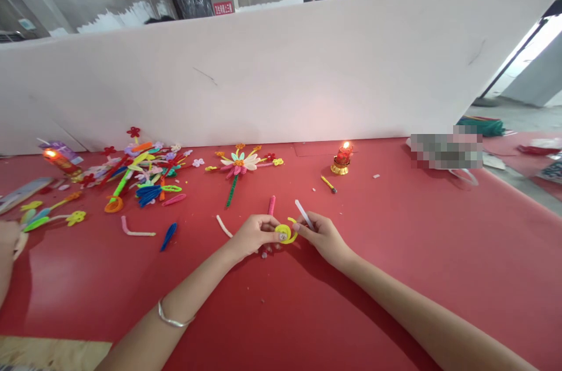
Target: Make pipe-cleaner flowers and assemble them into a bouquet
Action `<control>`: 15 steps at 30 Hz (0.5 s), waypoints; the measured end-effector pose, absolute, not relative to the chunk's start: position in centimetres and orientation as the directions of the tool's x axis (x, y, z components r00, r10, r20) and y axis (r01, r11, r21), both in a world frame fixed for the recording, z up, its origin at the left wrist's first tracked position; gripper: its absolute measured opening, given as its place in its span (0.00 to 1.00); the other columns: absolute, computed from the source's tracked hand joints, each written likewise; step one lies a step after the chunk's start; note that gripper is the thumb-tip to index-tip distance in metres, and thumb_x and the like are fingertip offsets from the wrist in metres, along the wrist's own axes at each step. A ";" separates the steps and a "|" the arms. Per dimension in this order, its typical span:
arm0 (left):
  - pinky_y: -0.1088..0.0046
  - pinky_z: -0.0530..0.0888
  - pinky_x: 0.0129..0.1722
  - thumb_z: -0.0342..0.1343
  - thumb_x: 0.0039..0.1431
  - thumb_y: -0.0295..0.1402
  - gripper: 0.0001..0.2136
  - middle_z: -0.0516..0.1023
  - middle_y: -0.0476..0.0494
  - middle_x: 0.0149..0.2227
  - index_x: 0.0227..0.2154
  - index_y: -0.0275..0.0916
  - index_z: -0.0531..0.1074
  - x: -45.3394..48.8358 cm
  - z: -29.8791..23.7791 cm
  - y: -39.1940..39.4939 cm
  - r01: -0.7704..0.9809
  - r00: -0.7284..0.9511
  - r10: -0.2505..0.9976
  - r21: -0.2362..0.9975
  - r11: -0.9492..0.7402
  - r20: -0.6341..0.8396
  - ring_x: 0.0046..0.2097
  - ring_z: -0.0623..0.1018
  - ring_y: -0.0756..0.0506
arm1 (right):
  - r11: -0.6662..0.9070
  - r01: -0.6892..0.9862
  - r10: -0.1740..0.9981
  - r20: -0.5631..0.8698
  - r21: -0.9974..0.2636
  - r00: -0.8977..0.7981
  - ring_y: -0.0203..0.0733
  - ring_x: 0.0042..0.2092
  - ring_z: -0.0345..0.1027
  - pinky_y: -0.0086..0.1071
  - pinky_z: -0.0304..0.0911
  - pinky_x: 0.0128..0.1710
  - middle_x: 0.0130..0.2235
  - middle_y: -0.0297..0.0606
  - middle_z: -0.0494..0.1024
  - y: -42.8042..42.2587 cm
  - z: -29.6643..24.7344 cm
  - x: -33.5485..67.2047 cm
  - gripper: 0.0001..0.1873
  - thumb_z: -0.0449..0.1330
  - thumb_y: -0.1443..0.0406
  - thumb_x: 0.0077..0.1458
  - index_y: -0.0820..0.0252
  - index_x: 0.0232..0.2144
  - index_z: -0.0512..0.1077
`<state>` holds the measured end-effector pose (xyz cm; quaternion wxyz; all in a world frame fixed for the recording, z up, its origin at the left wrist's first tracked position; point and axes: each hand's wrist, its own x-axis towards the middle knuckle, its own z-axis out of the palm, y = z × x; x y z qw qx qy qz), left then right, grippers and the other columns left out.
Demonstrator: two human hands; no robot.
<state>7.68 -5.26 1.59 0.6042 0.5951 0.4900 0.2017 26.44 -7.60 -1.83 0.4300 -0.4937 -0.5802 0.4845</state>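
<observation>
One yellow coil (282, 233) is held above the middle of the red desk (417, 242), pinched between thumb and fingers of the left hand (252, 233); on that forearm one silver bracelet (173, 318) is worn. One white stick (304, 214) is gripped in the right hand (325, 237), its tip pointed forward, and the coil's loose end is met by that hand's narrowed fingers. Just beyond the left hand, one pink rod (272, 205) and one curved white piece (223, 226) are partly hidden. Farther left, one bent pink-and-white piece (137, 233) and one blue loop (169, 237) are laid apart. One green-stemmed flower (238, 166) is set near the white panel (281, 84). Two lit lamps (341, 161) are counted, one at each side of the flower; near the right one, one yellow dark-tipped rod (328, 184) is seen. The colourful pile (120, 185) is too crowded to be counted. At the left edge, one hand of another person (5, 248) is partly cut off
</observation>
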 end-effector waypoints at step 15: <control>0.78 0.62 0.23 0.63 0.43 0.38 0.22 0.70 0.55 0.23 0.43 0.40 0.67 7.7 1.5 -5.7 0.453 0.515 0.811 0.891 0.016 -0.276 0.22 0.65 0.54 | 0.026 0.158 0.960 -0.019 -0.987 -0.278 0.32 0.24 0.51 0.28 0.48 0.25 0.20 0.29 0.62 -7.7 -1.3 26.3 0.17 0.59 0.52 0.48 0.62 0.24 0.72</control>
